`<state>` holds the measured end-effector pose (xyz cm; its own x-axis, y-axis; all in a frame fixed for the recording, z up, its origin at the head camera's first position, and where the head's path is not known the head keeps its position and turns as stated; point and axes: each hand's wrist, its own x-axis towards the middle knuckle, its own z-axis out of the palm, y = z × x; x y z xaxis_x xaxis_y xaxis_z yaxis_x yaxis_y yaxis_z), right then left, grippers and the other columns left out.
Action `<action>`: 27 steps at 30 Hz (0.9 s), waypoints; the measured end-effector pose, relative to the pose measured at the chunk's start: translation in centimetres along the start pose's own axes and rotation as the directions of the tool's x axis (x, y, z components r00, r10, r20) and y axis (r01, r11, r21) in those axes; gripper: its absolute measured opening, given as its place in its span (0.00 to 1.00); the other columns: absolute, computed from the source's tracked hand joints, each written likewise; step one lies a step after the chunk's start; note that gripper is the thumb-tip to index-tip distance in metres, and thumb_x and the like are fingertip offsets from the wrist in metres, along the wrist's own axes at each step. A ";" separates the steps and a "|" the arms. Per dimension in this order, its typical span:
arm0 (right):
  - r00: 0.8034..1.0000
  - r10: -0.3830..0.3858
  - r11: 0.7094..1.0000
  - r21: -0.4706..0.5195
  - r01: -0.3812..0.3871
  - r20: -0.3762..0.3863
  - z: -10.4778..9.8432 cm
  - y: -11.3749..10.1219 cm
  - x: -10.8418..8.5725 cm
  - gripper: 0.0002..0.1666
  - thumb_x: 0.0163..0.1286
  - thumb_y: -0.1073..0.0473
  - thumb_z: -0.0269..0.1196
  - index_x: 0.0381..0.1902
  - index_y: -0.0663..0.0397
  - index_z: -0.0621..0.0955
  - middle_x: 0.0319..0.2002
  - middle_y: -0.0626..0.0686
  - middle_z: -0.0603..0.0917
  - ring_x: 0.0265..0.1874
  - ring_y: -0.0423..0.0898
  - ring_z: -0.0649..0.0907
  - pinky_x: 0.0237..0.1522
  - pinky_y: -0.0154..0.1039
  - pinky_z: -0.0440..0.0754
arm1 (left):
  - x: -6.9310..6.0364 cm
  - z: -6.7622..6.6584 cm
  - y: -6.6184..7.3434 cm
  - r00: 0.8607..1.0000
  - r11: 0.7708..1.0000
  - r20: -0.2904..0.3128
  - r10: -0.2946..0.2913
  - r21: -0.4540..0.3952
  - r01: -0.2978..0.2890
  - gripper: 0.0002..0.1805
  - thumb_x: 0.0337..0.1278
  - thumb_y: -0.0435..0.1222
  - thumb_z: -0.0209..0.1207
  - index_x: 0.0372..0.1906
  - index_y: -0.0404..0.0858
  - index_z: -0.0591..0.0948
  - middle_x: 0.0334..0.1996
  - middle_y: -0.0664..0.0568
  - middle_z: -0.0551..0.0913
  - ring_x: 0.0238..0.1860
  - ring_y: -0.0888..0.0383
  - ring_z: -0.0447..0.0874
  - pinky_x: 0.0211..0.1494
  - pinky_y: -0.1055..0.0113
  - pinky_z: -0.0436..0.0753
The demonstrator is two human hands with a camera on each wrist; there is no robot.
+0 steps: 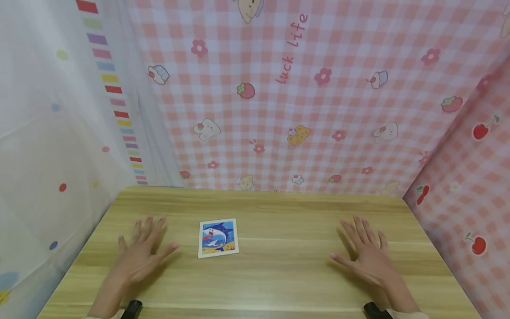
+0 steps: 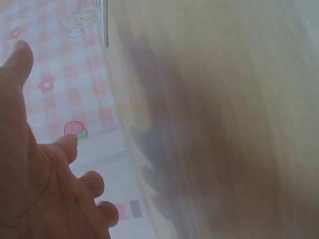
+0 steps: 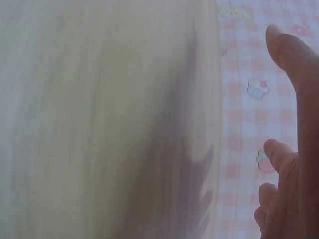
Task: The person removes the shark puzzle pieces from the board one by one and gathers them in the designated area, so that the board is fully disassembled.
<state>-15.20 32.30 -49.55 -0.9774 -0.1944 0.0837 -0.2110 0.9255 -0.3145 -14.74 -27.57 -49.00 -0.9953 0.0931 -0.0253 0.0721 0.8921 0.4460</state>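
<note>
A small square jigsaw puzzle [image 1: 218,238] with a white frame lies flat on the wooden table [image 1: 275,283], left of the middle. Its picture has a blue and white shark-like sea animal above sand. To its left, my left hand [image 1: 139,254] hovers over the table with fingers spread, holding nothing. My right hand [image 1: 368,257], also spread and holding nothing, hovers farther off on the right side. Both hands cast shadows on the wood. In the left wrist view, only an edge of the puzzle frame [image 2: 102,22] shows at the top.
A pink checked cloth [image 1: 279,110] hangs behind the table's back edge. Along the left side hangs a white dotted cloth [image 1: 59,155], and on the right a checked cloth with cherries [image 1: 470,199]. Black straps [image 1: 132,309] sit at the wrists.
</note>
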 end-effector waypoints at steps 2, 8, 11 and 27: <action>1.000 -0.020 1.000 0.008 0.020 -0.012 0.3 -0.5 0.3 0.59 0.66 0.25 0.61 0.84 0.33 0.46 0.85 0.57 0.38 0.84 0.60 0.39 0.74 0.76 0.34 | 0.2 0.1 0.4 1.000 1.000 0.000 0.005 -0.003 -0.005 0.48 0.70 0.67 0.48 0.85 0.53 0.44 0.84 0.36 0.38 0.82 0.29 0.28 0.67 0.15 0.29; 0.998 -0.054 0.998 0.029 0.055 -0.034 1.3 -1.9 0.8 0.59 0.65 0.26 0.62 0.84 0.33 0.49 0.85 0.57 0.41 0.83 0.63 0.46 0.77 0.72 0.40 | 0.6 0.6 1.6 1.000 0.999 0.008 0.030 -0.032 -0.030 0.49 0.69 0.67 0.50 0.84 0.52 0.46 0.84 0.37 0.38 0.82 0.31 0.29 0.68 0.16 0.31; 0.997 -0.067 0.997 0.034 0.068 -0.031 1.7 -2.7 1.2 0.59 0.65 0.25 0.62 0.84 0.34 0.50 0.85 0.57 0.42 0.83 0.63 0.47 0.78 0.71 0.44 | 0.8 0.8 2.1 0.999 0.998 0.006 0.050 -0.033 -0.050 0.49 0.69 0.66 0.51 0.84 0.52 0.46 0.84 0.37 0.39 0.83 0.31 0.29 0.69 0.16 0.31; 0.984 -0.168 0.982 0.082 0.172 -0.058 3.4 -8.0 2.9 0.61 0.65 0.25 0.62 0.83 0.47 0.53 0.84 0.56 0.50 0.82 0.59 0.56 0.77 0.66 0.62 | 1.5 2.3 4.6 0.994 0.994 0.030 0.104 -0.037 -0.103 0.50 0.67 0.66 0.53 0.83 0.45 0.52 0.84 0.37 0.41 0.83 0.32 0.35 0.74 0.20 0.37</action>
<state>-16.43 23.25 -50.03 -0.9255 -0.3275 0.1902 -0.3766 0.8486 -0.3714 -15.73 -22.35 -49.03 -0.9801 0.1983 -0.0057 0.1714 0.8608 0.4792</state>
